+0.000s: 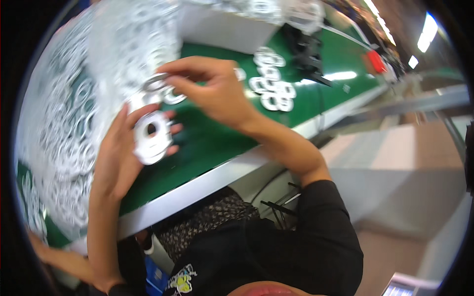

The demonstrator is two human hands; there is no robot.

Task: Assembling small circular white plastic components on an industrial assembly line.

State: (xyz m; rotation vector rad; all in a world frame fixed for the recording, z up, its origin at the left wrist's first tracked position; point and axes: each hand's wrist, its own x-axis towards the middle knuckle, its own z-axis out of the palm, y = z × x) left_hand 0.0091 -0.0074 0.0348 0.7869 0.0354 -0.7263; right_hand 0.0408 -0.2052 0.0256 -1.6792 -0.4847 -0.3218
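Observation:
My left hand (114, 155) holds a white oval plate (152, 143) with a round dark hole through its middle. Its fingers curl behind the plate, and the tips show along the right edge. Just above, my right hand (219, 93) pinches a thin ring-shaped piece (156, 80) between thumb and forefinger, slightly blurred. That ring is close to the top of the plate; whether they touch, I cannot tell. A loose white ring (174, 96) lies on the green tabletop (202, 143) beneath my right hand.
Clear plastic bags (59, 118) full of white rings cover the left side. A white box (227, 30) stands at the back, with black parts (302, 49) beside it. Several white rings (271, 84) lie grouped right of centre. Another person's arm (66, 261) shows at lower left.

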